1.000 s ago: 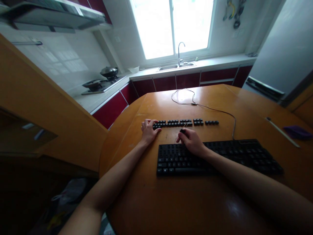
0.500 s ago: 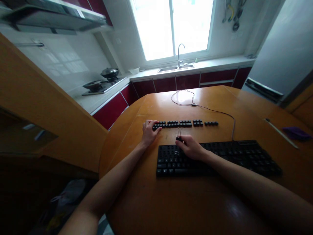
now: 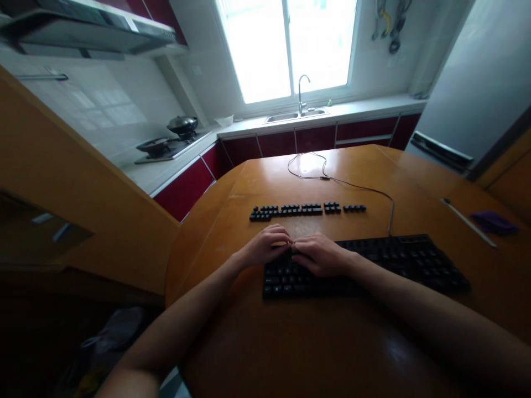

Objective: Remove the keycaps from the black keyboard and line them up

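Note:
A black keyboard (image 3: 418,257) lies on the table with part of its upper left stripped of keycaps. My right hand (image 3: 319,254) is closed over its left half, fingers around a wire keycap puller that they now mostly hide. My left hand (image 3: 267,247) has come to the keyboard's upper left corner, its fingers pinched together against my right fingertips. Whatever sits between the two sets of fingertips is too small and covered to make out. Beyond the hands, loose black keycaps (image 3: 311,209) lie in rows on the wood.
The keyboard's cable (image 3: 369,189) runs back over the wooden table (image 3: 257,342) into a loop. On the right are a thin pale stick (image 3: 470,224) and a purple item (image 3: 493,222). A counter with a sink (image 3: 284,117) and a stove (image 3: 174,148) stand behind.
My left hand has left the keycap rows and moved toward me and right, meeting my right hand. The right hand has turned, and the puller's wires no longer show.

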`<state>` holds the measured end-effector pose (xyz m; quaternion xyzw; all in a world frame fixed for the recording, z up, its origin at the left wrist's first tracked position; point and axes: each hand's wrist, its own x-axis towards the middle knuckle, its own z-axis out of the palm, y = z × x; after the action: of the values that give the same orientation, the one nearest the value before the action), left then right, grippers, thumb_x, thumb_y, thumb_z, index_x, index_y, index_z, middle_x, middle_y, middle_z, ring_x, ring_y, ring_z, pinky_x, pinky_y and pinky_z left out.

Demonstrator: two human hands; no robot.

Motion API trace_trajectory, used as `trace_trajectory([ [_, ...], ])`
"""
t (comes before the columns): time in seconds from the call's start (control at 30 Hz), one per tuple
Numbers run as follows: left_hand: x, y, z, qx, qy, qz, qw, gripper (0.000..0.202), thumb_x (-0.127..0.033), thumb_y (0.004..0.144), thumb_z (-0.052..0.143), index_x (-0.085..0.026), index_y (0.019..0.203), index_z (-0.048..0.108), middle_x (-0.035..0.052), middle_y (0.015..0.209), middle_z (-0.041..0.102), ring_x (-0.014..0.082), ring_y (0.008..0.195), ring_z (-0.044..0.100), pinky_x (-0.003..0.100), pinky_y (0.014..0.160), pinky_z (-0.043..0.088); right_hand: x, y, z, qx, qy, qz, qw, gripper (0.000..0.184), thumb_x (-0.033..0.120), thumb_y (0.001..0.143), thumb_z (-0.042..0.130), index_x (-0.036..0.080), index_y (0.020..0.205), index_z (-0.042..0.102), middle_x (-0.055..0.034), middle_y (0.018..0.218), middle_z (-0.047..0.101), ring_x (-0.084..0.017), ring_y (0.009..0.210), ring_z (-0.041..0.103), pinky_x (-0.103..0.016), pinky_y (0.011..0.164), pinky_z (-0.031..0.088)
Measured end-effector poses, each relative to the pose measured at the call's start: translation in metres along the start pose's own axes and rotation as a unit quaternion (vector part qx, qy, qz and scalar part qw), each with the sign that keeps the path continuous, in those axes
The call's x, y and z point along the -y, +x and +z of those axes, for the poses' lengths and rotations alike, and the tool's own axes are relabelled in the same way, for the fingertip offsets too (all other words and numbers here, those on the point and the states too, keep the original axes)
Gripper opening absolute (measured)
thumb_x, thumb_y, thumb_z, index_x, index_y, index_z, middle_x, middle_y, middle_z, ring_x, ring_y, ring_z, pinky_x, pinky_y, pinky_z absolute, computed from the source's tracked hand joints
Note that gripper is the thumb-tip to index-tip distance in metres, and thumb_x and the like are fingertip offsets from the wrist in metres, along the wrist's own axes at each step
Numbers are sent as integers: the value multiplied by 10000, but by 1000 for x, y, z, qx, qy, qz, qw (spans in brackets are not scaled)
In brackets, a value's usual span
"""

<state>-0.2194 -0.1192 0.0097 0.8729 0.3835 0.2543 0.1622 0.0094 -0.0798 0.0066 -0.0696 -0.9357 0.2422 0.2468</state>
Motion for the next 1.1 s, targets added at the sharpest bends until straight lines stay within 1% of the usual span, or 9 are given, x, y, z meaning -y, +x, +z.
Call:
trace_trajectory([
  [0.1, -8, 0, 0, 3, -3, -10, 1000, 171, -306, 921, 574, -212, 939, 716, 93, 978, 673, 220, 969, 581, 383, 904, 486, 1, -2, 2, 7, -38, -39, 998, 138, 256, 949, 521, 207, 858, 614, -73, 854, 696, -192, 744, 608, -300, 679, 405],
  [0.2, -18, 2, 4, 1, 3, -20, 1000, 151, -293, 899, 585, -215, 927, 711, 96, 1036, 655, 238, 1040, 554, 399, 965, 469, 0, -2, 7, -6, -62, -34, 997, 144, 258, 942, 529, 205, 839, 616, -76, 832, 702, -191, 724, 618, -293, 654, 397],
  [0.37, -22, 3, 8, 23, -12, -17, 1000, 190, -242, 883, 568, -207, 1017, 696, 94, 1050, 633, 234, 1035, 541, 385, 970, 469, -6, -1, 13, -52, -22, 24, 998, 126, 246, 920, 554, 196, 834, 632, -71, 800, 710, -176, 659, 604, -280, 624, 387],
  [0.47, -20, 2, 6, 37, -15, -13, 999, 160, -230, 866, 582, -204, 977, 694, 91, 1046, 630, 233, 1034, 542, 398, 999, 455, -8, -1, 13, -70, 25, 62, 995, 192, 262, 928, 558, 190, 766, 634, -56, 736, 694, -162, 621, 587, -270, 615, 387],
  [0.6, -18, 2, 5, 58, -26, -18, 998, 175, -326, 819, 700, -199, 939, 697, 96, 1071, 635, 254, 1052, 544, 420, 995, 458, -8, 0, 12, -84, 71, 89, 990, 187, 262, 935, 554, 183, 823, 681, -52, 770, 710, -163, 664, 612, -265, 652, 414],
  [0.73, -18, 4, 15, 26, -44, -49, 998, 373, -448, 724, 822, -198, 975, 706, 85, 1054, 664, 253, 1004, 560, 403, 916, 482, -9, 2, 12, -87, 106, 110, 984, 169, 254, 922, 565, 177, 838, 690, -30, 742, 697, -146, 634, 579, -258, 630, 409],
  [0.9, -23, 6, 29, -16, -25, -84, 996, 219, -388, 779, 790, -201, 859, 708, 55, 955, 691, 236, 937, 579, 400, 877, 474, -18, 7, 16, -167, 159, 179, 957, 308, 311, 966, 491, 177, 699, 566, 2, 629, 598, -127, 588, 521, -247, 569, 375],
  [1.0, -25, 6, 30, -38, -52, -88, 994, 123, -322, 846, 724, -205, 883, 711, 55, 972, 694, 225, 953, 599, 391, 888, 478, -21, 8, 17, -172, 162, 175, 956, 288, 326, 960, 506, 187, 709, 525, 13, 623, 565, -126, 580, 496, -250, 553, 356],
  [1.1, -25, 7, 27, -52, -61, -98, 992, 306, -359, 756, 811, -201, 991, 695, 77, 1073, 679, 248, 1026, 599, 410, 923, 482, -20, 7, 17, -185, 146, 165, 958, 252, 323, 959, 509, 194, 743, 515, 12, 652, 565, -131, 595, 503, -258, 574, 363],
])
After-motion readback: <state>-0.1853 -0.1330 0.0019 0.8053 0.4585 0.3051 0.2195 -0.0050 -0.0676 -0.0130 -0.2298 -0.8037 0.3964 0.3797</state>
